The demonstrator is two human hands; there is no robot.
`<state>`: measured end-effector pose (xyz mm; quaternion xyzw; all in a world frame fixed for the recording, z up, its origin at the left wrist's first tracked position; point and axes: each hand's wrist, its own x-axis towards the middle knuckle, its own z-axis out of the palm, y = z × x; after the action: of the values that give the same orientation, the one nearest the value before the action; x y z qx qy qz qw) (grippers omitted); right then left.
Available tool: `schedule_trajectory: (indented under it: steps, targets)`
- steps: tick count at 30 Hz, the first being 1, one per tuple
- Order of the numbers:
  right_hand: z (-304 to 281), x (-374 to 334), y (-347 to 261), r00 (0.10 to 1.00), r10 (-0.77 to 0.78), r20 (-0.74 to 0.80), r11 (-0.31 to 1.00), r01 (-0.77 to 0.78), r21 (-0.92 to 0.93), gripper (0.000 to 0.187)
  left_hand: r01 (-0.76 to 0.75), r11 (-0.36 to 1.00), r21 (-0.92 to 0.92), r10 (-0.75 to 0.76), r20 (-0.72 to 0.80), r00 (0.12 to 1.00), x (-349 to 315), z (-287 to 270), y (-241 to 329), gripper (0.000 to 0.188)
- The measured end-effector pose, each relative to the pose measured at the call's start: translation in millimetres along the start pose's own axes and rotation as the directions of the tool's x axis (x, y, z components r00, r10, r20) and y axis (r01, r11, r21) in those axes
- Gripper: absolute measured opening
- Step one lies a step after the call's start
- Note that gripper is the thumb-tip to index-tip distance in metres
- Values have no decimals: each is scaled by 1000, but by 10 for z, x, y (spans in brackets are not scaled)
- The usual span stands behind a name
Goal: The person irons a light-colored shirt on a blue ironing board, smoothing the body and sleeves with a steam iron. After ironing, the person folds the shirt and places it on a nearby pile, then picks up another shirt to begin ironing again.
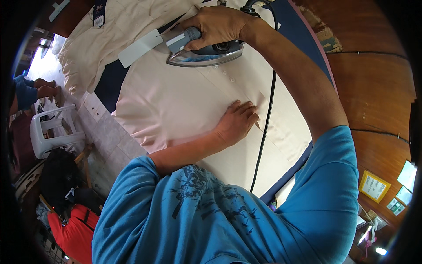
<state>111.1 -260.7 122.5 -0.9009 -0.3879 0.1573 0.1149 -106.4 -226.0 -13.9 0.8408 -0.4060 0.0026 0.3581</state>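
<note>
A beige shirt [176, 101] lies spread over a dark blue cloth [112, 81], with small buttons down its front and creases at its left edge. My right hand [217, 25] is wrapped round the handle of a clothes iron [220, 56] at the far side. The iron's shiny soleplate rests on or just over the shirt, tip to the left. A grey block with a dark ribbed knob shows at its front. My left hand [237, 123] lies on the shirt, fingers slightly bent, touching a folded edge near the middle. Beside the iron's tip is a blank white tag [140, 47].
The iron's black cord [266, 123] runs down across the shirt. More beige cloth [81, 53] with a dark tag [99, 14] is bunched far left. On the left are a white plastic stool [41, 136], another person's legs [46, 90] and a red cloth [77, 233]. A wooden surface [373, 92] borders the right.
</note>
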Motion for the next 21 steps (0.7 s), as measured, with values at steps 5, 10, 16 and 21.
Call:
schedule_trajectory:
  steps: [5,10,16,21]
  targets:
    - [-14,13,1,994,95,-61,992,-99,-72,57,-24,1000,17,24,-25,999,16,18,-21,13]
    - [-37,-187,35,927,314,-204,943,-330,-48,59,-191,979,-65,189,-39,981,-28,-51,45,13]
    - [-26,-836,-357,798,576,-175,807,-522,276,45,-420,897,-137,431,62,900,-285,-947,-254,15]
    - [264,-1197,-940,681,723,-113,687,-693,221,40,-40,999,34,50,-366,929,-89,-1403,-1164,29]
